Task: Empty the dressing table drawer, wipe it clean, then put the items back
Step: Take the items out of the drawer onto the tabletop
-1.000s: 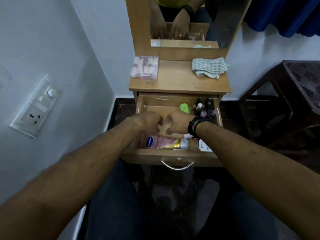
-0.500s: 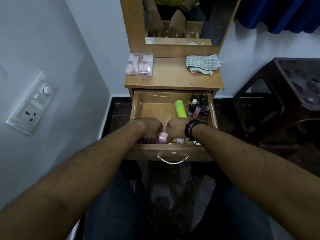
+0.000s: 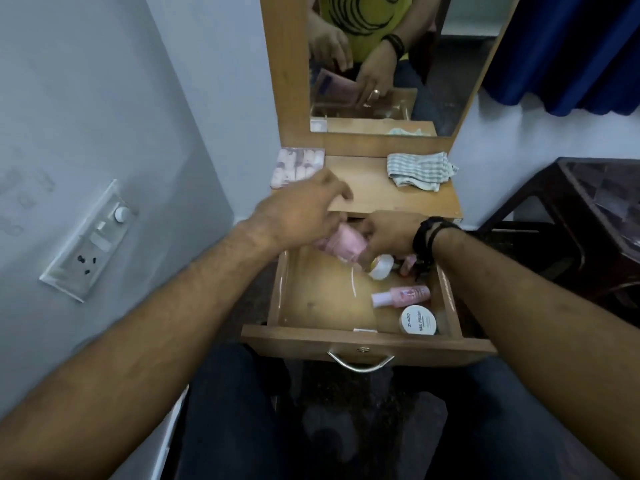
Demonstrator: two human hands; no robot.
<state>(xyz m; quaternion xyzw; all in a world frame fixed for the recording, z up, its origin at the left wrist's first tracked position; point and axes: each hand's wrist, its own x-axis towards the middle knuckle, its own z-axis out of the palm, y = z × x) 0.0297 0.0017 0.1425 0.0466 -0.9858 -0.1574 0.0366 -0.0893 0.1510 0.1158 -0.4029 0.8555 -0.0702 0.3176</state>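
The wooden drawer [image 3: 363,344] of the dressing table stands pulled out toward me. My right hand [image 3: 391,235] grips a pink lotion tube [image 3: 346,244] near its white cap [image 3: 381,267], holding it tilted above the back of the drawer. My left hand [image 3: 304,210] hovers over the tube's other end at the tabletop edge, fingers spread. A small pink bottle [image 3: 401,295] and a round white nail polish jar [image 3: 417,320] lie at the drawer's right front. A few small items show behind my right wrist, mostly hidden.
On the tabletop [image 3: 381,194] lie a checked cloth [image 3: 419,169] at the right and a clear box of pink and white items [image 3: 299,166] at the left. A mirror [image 3: 398,64] rises behind. A wall socket [image 3: 93,244] is left, a dark side table [image 3: 595,209] right.
The pink tube has come up from the front of the drawer to its back edge, in my right hand. My left hand opened and moved up toward the tabletop.
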